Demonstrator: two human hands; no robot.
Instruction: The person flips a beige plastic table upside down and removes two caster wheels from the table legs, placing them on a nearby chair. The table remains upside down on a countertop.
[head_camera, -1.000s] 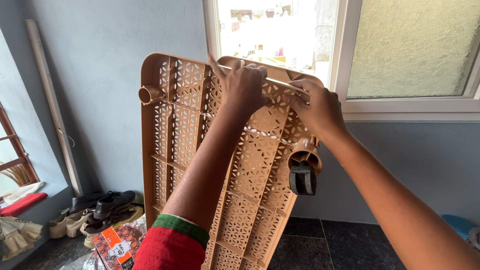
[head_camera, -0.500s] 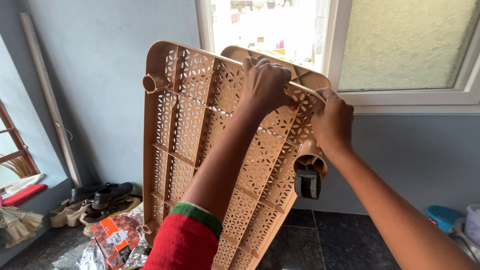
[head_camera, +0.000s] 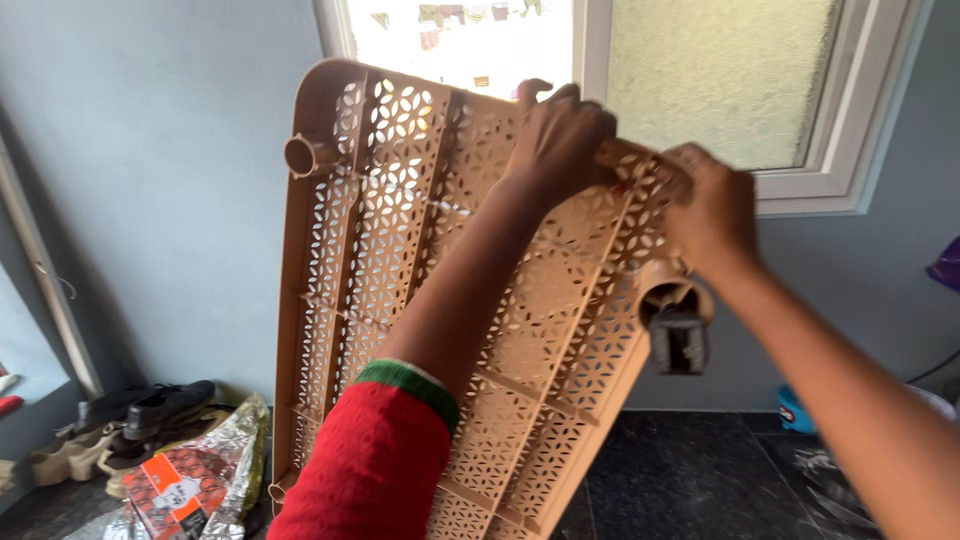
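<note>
Holding the tan perforated panel (head_camera: 380, 270) upright before the window (head_camera: 600, 60), I close my left hand (head_camera: 560, 135) on its top edge to steady it. My right hand (head_camera: 715, 205) is clamped on the corner, just above the caster (head_camera: 680, 340), so the underside faces me.

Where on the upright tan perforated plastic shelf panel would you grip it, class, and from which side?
Grip the perforated shelf panel by its top rim, coming from above, probably with a hand towards each end. It stands on its lower edge, and the ribbed rim gives fingers a lip, as the left hand and right hand show. Keep clear of the caster wheel.
</note>
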